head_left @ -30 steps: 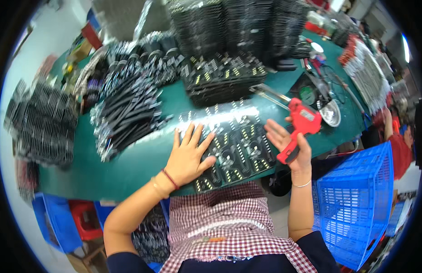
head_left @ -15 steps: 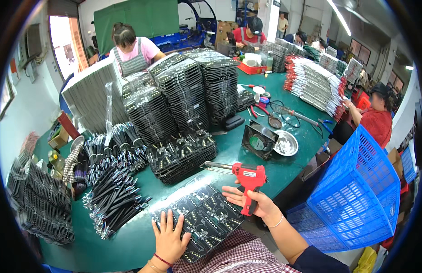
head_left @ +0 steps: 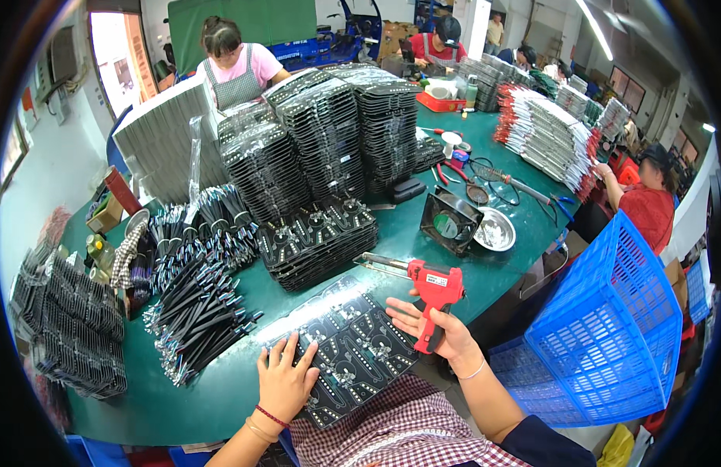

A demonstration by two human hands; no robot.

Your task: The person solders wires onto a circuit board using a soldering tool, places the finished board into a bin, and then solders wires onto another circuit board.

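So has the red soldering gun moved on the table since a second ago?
Yes. The red soldering gun, in the right hand, sat at the black circuit panel's right edge a second ago; now it is farther up the green table, nearer the black fan.

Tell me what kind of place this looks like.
Probably an electronics assembly workshop. Tall stacks of black circuit boards cover a green table, the right hand holds a red soldering gun by a board panel, the left hand rests on it, and other workers sit nearby.
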